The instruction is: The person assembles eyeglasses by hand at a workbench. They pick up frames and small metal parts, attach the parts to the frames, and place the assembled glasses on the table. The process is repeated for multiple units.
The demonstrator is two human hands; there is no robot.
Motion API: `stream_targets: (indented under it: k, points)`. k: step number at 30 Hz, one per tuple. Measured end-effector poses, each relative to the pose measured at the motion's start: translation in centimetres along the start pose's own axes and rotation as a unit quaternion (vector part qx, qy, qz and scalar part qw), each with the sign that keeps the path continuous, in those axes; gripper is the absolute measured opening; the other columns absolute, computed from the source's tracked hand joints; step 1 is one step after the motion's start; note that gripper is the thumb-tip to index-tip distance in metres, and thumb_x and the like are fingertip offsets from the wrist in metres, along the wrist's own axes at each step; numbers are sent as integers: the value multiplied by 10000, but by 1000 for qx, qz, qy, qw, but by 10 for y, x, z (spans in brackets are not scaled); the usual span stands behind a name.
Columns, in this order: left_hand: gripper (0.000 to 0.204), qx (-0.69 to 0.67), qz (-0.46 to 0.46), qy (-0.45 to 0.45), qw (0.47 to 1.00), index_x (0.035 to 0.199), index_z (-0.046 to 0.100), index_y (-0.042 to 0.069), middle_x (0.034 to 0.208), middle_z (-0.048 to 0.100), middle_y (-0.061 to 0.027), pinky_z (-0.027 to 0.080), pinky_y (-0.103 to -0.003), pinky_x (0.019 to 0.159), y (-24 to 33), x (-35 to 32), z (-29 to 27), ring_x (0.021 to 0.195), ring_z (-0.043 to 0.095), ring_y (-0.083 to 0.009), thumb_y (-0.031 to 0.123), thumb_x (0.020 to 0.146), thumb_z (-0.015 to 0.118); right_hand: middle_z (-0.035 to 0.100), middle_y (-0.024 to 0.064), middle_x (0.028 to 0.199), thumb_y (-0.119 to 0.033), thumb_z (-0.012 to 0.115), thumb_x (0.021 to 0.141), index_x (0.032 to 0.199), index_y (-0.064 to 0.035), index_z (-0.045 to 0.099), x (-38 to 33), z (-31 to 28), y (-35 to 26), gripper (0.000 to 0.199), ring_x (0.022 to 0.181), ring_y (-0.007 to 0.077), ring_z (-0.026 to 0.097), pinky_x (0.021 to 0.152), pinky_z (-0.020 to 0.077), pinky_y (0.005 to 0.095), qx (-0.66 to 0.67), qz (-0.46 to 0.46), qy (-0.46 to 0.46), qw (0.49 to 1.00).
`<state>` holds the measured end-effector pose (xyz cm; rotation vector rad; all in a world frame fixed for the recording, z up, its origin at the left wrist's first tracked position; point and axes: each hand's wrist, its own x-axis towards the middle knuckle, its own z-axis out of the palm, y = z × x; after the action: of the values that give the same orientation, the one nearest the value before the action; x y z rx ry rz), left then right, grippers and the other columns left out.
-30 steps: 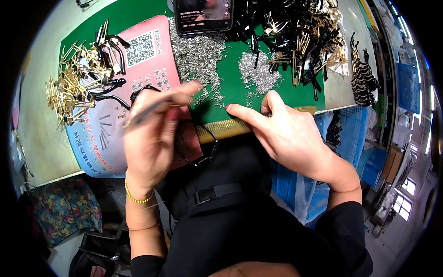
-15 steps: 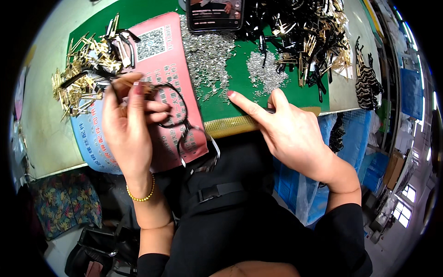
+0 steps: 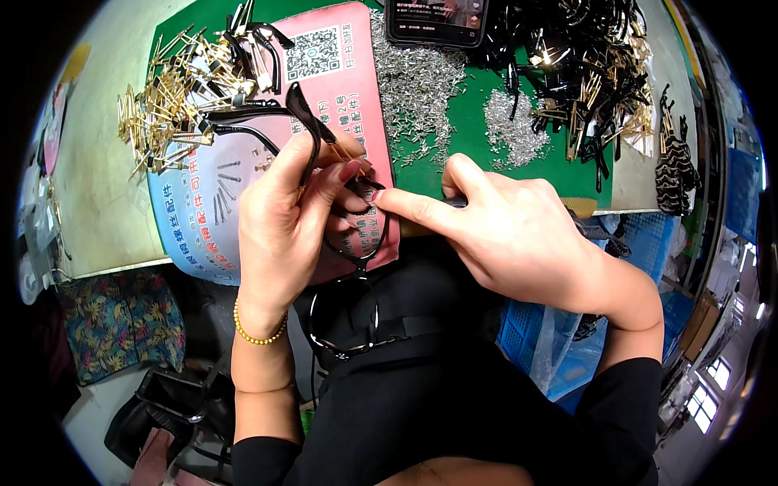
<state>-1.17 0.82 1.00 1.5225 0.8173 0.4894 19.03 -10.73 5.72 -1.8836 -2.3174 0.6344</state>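
Note:
My left hand (image 3: 279, 215) is closed on a dark eyeglass frame (image 3: 361, 262) at the hinge end. A black temple (image 3: 300, 107) rises from between its fingers, and the lens rims hang down toward my lap. My right hand (image 3: 519, 235) reaches in with its index fingertip at the hinge, beside the left fingertips. Whether a tiny screw is under that fingertip cannot be made out. Its other fingers are curled round a dark object (image 3: 456, 201), mostly hidden. Beyond the hands lie a large pile of small silver screws (image 3: 417, 109) and a smaller silver pile (image 3: 516, 130).
Gold and black temples (image 3: 182, 89) are heaped at the left, with another heap (image 3: 579, 101) at the right. A phone (image 3: 435, 20) stands at the back. A pink and blue printed sheet (image 3: 361, 57) covers part of the green mat (image 3: 474, 89). Blue crates (image 3: 519, 332) sit below the table.
My right index finger has moved from the screw pile to the hinge of the frame. My left hand has come right and turned the eyeglass frame, so its rims hang lower.

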Motion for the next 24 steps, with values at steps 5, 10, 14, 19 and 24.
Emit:
stream_targets:
  k: [5, 10, 14, 19, 24]
  points:
    - [136, 59, 32, 2, 998, 1148, 600, 2, 1018, 726, -80, 526, -190, 581, -3, 1, 3, 714, 664, -67, 10, 1029, 534, 498, 100, 860, -63, 652, 796, 1383, -257, 599, 0, 2, 0, 620, 715, 252, 642, 519, 515, 371, -3, 3, 4, 1000]
    - [109, 207, 151, 32, 966, 1032, 644, -17, 925, 725, -72, 511, -240, 590, -15, 0, 5, 660, 679, -109, -55, 980, 556, 502, 95, 866, -67, 644, 814, 1390, -263, 595, 2, 0, 0, 611, 702, 250, 635, 515, 517, 373, 1, 8, -7, 1000]
    - [111, 235, 158, 45, 958, 1055, 635, -17, 914, 727, -66, 509, -221, 583, -17, -2, 7, 667, 672, -94, -53, 989, 554, 506, 88, 875, -65, 634, 835, 1414, -272, 578, 3, 3, 0, 617, 665, 250, 624, 517, 530, 378, 23, 21, 17, 999]
    - [157, 93, 64, 63, 992, 1072, 646, 22, 791, 655, -52, 495, -265, 516, -11, 1, 11, 589, 647, -107, -53, 936, 624, 501, 83, 874, -56, 629, 840, 1417, -280, 579, 7, 9, -4, 621, 613, 252, 608, 502, 529, 363, -10, 21, 60, 998]
    - [156, 55, 45, 64, 995, 1086, 649, 12, 811, 663, -46, 493, -252, 515, -8, 1, 12, 598, 642, -93, -49, 945, 622, 497, 72, 872, -56, 642, 821, 1396, -283, 602, 8, 14, -6, 619, 590, 229, 596, 497, 527, 337, -30, 24, 85, 996]
